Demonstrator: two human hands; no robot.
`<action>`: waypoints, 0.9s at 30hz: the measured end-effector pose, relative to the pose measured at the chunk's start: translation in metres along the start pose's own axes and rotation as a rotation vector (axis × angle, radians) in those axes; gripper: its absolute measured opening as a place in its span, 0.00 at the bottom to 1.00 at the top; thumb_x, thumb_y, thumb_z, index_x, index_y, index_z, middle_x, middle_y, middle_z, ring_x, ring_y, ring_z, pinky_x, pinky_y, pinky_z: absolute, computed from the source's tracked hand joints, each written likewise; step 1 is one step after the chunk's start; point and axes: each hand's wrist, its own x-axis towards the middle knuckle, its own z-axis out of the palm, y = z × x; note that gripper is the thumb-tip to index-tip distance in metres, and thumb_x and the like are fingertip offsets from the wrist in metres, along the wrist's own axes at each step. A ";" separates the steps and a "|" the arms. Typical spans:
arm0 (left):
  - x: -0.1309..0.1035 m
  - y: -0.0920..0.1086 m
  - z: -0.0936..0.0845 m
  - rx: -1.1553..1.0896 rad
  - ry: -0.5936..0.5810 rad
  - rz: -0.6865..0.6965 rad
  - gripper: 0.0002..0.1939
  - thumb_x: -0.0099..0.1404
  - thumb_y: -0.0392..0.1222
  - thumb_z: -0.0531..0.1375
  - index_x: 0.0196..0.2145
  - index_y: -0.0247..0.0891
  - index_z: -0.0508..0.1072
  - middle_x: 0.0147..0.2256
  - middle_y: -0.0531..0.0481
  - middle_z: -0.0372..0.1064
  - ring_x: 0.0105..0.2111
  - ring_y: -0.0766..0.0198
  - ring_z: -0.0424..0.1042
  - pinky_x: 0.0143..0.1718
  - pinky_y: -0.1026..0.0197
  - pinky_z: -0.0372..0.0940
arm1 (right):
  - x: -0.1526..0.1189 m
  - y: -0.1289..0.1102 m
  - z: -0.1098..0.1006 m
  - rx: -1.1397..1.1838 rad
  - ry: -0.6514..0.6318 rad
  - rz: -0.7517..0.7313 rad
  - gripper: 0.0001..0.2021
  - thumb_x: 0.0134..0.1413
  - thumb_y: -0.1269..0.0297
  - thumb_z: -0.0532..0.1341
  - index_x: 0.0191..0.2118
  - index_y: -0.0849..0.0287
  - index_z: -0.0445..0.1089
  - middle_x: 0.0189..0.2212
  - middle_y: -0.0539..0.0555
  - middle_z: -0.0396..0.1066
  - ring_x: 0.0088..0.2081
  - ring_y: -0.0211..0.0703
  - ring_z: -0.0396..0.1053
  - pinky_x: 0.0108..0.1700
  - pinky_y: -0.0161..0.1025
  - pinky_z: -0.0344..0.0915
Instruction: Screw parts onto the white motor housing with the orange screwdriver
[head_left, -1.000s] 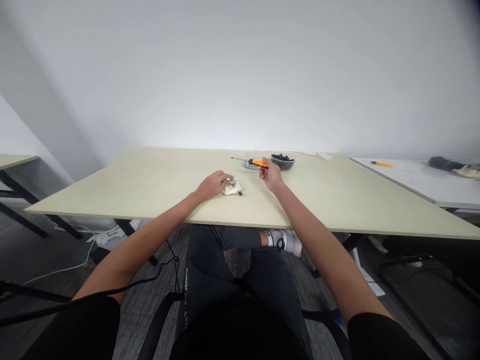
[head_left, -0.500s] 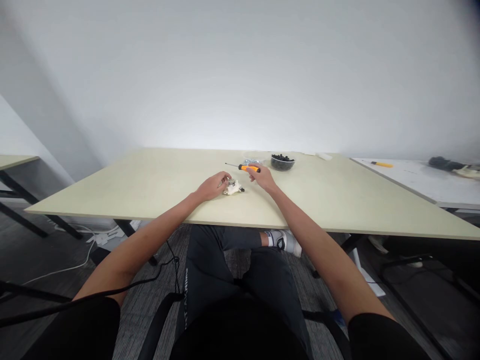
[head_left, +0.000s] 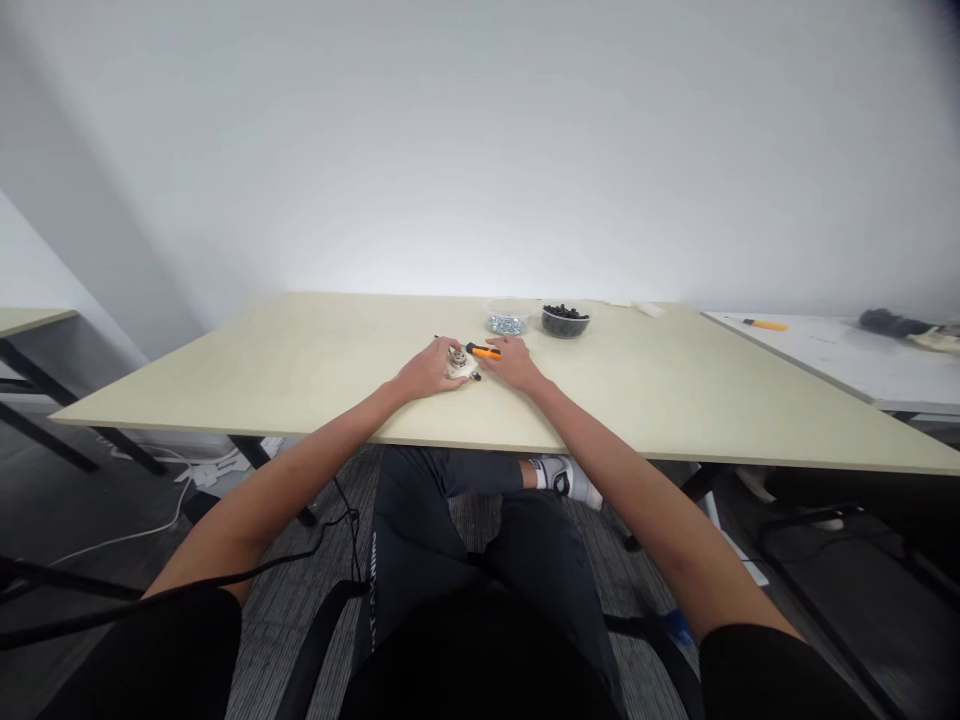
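On the pale table (head_left: 300,370), near its front edge, lies a small white part (head_left: 460,368) with a round metal piece on top and a black bit at its right. My left hand (head_left: 430,370) grips it from the left, fingers curled around its side. My right hand (head_left: 513,362) is closed on a screwdriver with an orange and black handle (head_left: 486,352), just right of the white part. The screwdriver's shaft points left over the part and is mostly hidden by my left fingers.
Behind my hands stand a clear bowl of small silvery pieces (head_left: 507,324) and a clear bowl of black pieces (head_left: 565,322). On a white table at the right lie another orange-handled tool (head_left: 766,325) and a dark object (head_left: 892,323).
My right hand has moved left and down with the screwdriver, closer to the white part. The fingers of my left hand have wrapped further round the part, which has turned slightly.
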 end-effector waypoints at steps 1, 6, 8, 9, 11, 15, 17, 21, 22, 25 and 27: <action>0.000 -0.002 0.001 0.020 0.042 -0.001 0.29 0.56 0.53 0.63 0.50 0.38 0.60 0.48 0.41 0.64 0.47 0.53 0.68 0.48 0.52 0.65 | 0.000 -0.003 -0.003 0.008 0.031 -0.017 0.16 0.50 0.68 0.60 0.47 0.64 0.71 0.48 0.63 0.68 0.54 0.53 0.61 0.59 0.51 0.54; 0.002 -0.009 0.005 0.170 0.249 0.008 0.25 0.56 0.48 0.63 0.47 0.39 0.58 0.43 0.43 0.64 0.44 0.54 0.68 0.47 0.52 0.65 | -0.005 -0.020 -0.012 0.109 0.058 -0.159 0.15 0.62 0.58 0.52 0.46 0.62 0.68 0.43 0.58 0.70 0.42 0.40 0.68 0.46 0.38 0.65; 0.003 -0.011 0.007 0.226 0.331 0.036 0.24 0.56 0.47 0.63 0.45 0.39 0.57 0.43 0.42 0.64 0.44 0.53 0.67 0.46 0.51 0.64 | -0.008 -0.026 -0.010 0.128 0.025 -0.234 0.17 0.60 0.52 0.55 0.44 0.60 0.69 0.41 0.57 0.70 0.40 0.40 0.68 0.44 0.37 0.65; 0.003 -0.011 0.007 0.248 0.365 0.055 0.24 0.56 0.47 0.63 0.45 0.38 0.57 0.43 0.41 0.63 0.45 0.52 0.67 0.46 0.51 0.64 | -0.010 -0.029 -0.008 0.126 0.010 -0.275 0.17 0.59 0.51 0.57 0.44 0.60 0.69 0.40 0.56 0.70 0.40 0.40 0.68 0.45 0.37 0.65; 0.004 -0.012 0.008 0.283 0.422 0.082 0.23 0.56 0.47 0.62 0.44 0.38 0.56 0.43 0.39 0.63 0.45 0.51 0.66 0.46 0.49 0.63 | -0.012 -0.033 -0.004 0.107 -0.011 -0.347 0.16 0.58 0.52 0.59 0.42 0.60 0.69 0.39 0.57 0.70 0.41 0.42 0.68 0.47 0.40 0.65; 0.004 -0.010 0.008 0.305 0.476 0.084 0.24 0.56 0.46 0.63 0.44 0.39 0.55 0.45 0.38 0.62 0.46 0.49 0.64 0.46 0.46 0.61 | -0.012 -0.036 -0.002 0.076 -0.023 -0.423 0.12 0.60 0.57 0.56 0.42 0.60 0.69 0.39 0.58 0.70 0.43 0.44 0.67 0.49 0.42 0.64; 0.004 -0.008 0.008 0.302 0.487 0.095 0.25 0.56 0.47 0.62 0.46 0.38 0.55 0.46 0.37 0.62 0.47 0.48 0.64 0.46 0.46 0.61 | -0.013 -0.036 -0.002 0.062 -0.019 -0.439 0.12 0.61 0.59 0.56 0.43 0.59 0.69 0.40 0.58 0.70 0.44 0.44 0.67 0.49 0.41 0.64; 0.003 -0.004 0.007 0.338 0.464 0.131 0.26 0.58 0.49 0.61 0.49 0.38 0.55 0.47 0.36 0.61 0.47 0.48 0.63 0.48 0.46 0.60 | -0.016 -0.037 0.000 0.016 0.010 -0.431 0.10 0.62 0.61 0.54 0.42 0.59 0.68 0.39 0.57 0.69 0.40 0.43 0.67 0.45 0.39 0.63; 0.003 -0.003 0.006 0.348 0.453 0.131 0.26 0.58 0.49 0.61 0.50 0.38 0.56 0.47 0.36 0.61 0.48 0.48 0.63 0.48 0.46 0.60 | -0.017 -0.038 0.001 0.005 0.023 -0.425 0.10 0.62 0.61 0.53 0.41 0.60 0.68 0.38 0.58 0.69 0.40 0.43 0.67 0.44 0.39 0.63; 0.001 -0.001 0.002 0.351 0.425 0.130 0.28 0.59 0.51 0.61 0.51 0.37 0.58 0.48 0.35 0.60 0.48 0.47 0.62 0.49 0.45 0.60 | -0.018 -0.039 0.001 -0.014 0.061 -0.416 0.10 0.63 0.61 0.52 0.41 0.60 0.68 0.38 0.58 0.69 0.41 0.43 0.67 0.45 0.39 0.62; 0.000 0.000 -0.001 0.334 0.400 0.147 0.30 0.58 0.53 0.62 0.52 0.36 0.59 0.49 0.35 0.59 0.49 0.46 0.62 0.50 0.44 0.60 | -0.018 -0.039 -0.001 -0.018 0.079 -0.416 0.10 0.63 0.61 0.52 0.41 0.60 0.68 0.38 0.58 0.69 0.41 0.43 0.66 0.46 0.39 0.61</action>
